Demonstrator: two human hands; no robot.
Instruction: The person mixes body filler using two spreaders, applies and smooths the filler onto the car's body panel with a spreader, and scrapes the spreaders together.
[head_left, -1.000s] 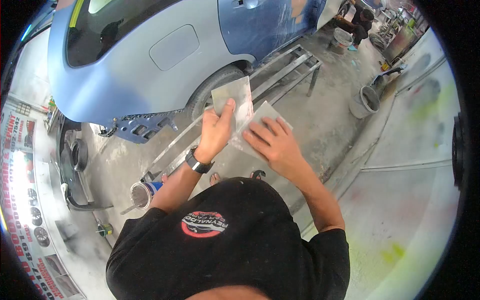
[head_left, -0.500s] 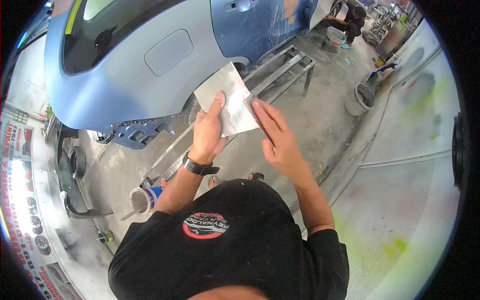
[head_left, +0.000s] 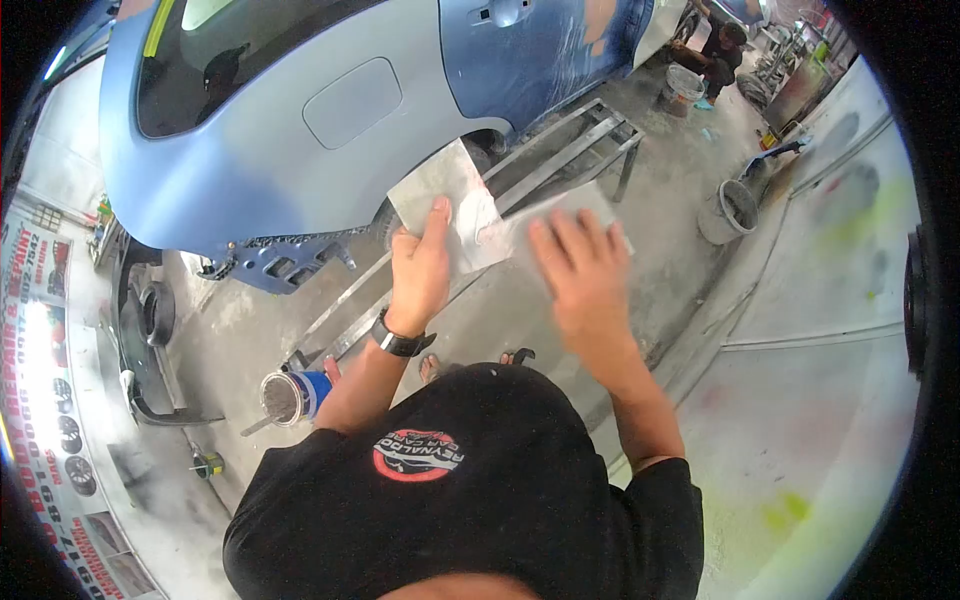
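My left hand grips a flat, pale metal plate with the thumb on top. A patch of whitish-pink paste lies on the plate's right part. My right hand, blurred by motion, holds a flat, light-coloured spreader with its fingers laid over the face. The spreader's left edge meets or overlaps the plate's right side; exact contact is unclear.
A blue and grey car body stands ahead, with a metal stand beside it. A blue can is at lower left, a grey bucket at right. Another person crouches at the far back beside another bucket.
The spreader has turned from edge-on to showing its broad face. My right hand has moved slightly right, its fingers now over that face. My left hand still holds the plate.
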